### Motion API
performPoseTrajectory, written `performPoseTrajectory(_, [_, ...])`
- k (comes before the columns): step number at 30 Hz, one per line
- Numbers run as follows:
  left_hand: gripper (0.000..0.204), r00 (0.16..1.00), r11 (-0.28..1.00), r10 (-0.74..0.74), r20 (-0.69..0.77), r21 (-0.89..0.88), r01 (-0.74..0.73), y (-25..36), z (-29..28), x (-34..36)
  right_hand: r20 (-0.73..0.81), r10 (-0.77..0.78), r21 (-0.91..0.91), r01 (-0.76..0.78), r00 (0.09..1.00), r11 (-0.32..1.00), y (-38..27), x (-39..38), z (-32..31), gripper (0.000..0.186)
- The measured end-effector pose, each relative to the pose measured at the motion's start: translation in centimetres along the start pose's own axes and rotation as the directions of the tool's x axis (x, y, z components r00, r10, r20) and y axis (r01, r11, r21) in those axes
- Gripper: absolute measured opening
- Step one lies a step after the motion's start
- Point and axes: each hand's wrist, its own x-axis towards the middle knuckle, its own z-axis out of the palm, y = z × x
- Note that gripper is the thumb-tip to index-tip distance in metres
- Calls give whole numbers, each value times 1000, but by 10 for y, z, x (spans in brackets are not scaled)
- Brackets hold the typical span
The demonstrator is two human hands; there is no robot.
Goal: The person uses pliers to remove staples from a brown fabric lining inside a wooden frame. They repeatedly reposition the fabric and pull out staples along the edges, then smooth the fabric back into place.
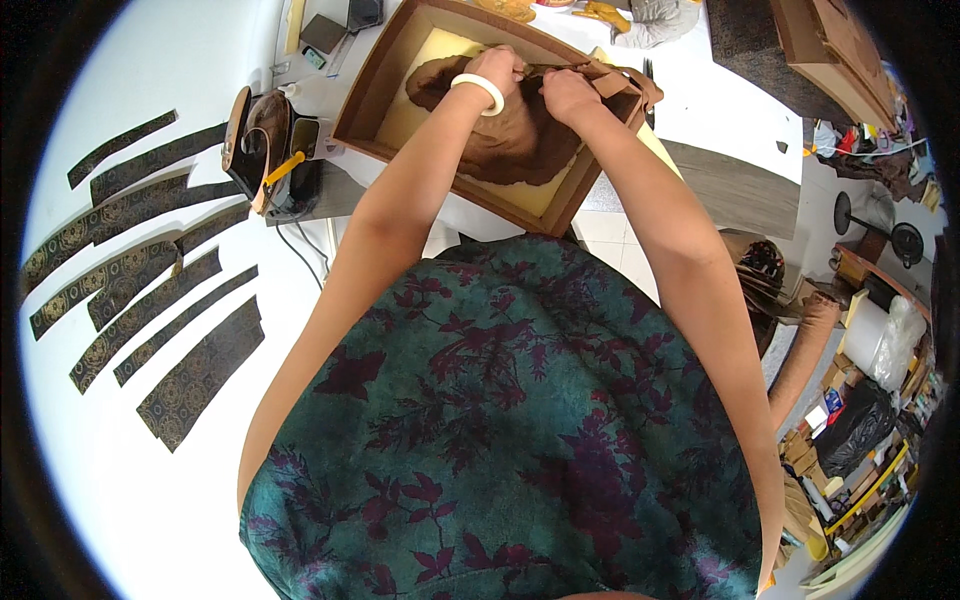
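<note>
A shallow brown box [375,75] stands at an angle on the table in front of me, with a pale yellow sheet [440,48] in its bottom. Inside it lies a dark brown, soft piece that looks like leather or suede [510,135], with wavy edges. My left hand [498,68], a cream bangle [479,92] on its wrist, is closed on the far edge of this piece. Close to its right, my right hand [568,95] also has its fingers closed at that edge. Brown strap-like strips [625,85] gather beside it at the box's right corner. The fingertips are partly hidden.
Dark patterned strips [130,270] lie on the white surface at left. A holder with tools and a yellow-handled one [285,168] stands left of the box. Yellow gloves [605,14] lie beyond it. Another brown box [835,55] is at far right, above cluttered shelves [850,430].
</note>
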Motion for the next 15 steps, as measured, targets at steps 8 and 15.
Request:
performPoseTrajectory(8, [17, 993, 988, -92, 76, -115, 100, -10, 5, 8, -40, -36, 49, 38, 999, 998, 1, -2, 3, 32])
performPoseTrajectory(15, [20, 979, 990, -112, 171, -70, 126, -16, -2, 14, -26, -4, 53, 5, 1000, 999, 6, -1, 5, 31])
